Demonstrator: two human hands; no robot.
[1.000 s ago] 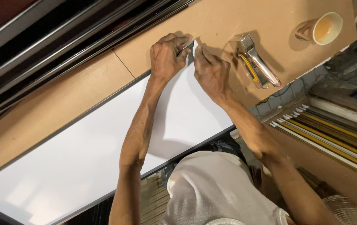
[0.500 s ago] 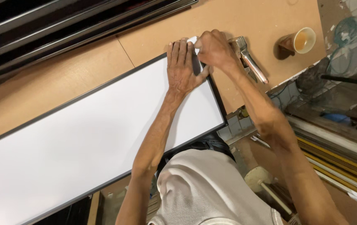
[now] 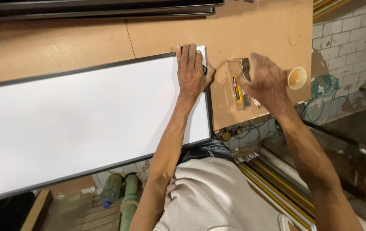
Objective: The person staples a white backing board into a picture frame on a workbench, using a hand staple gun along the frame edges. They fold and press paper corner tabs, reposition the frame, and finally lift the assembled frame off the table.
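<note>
The left hand [image 3: 192, 70] presses flat, fingers spread, on the white framed panel's [image 3: 84, 115] corner at 12 o'clock. The right hand [image 3: 266, 81], blurred and loosely open, hovers over the staple gun [image 3: 239, 83] at 2 o'clock.

Bench [image 3: 84, 38]: brown board top, seam line running across it.
Panel [image 3: 84, 119]: long white, black-framed, flat, overhanging near edge.
Staple gun [image 3: 239, 83]: right of panel, near right edge.
Paper cup [image 3: 297, 78]: right edge.
Dark frame strips [image 3: 97, 8]: far edge.
</note>
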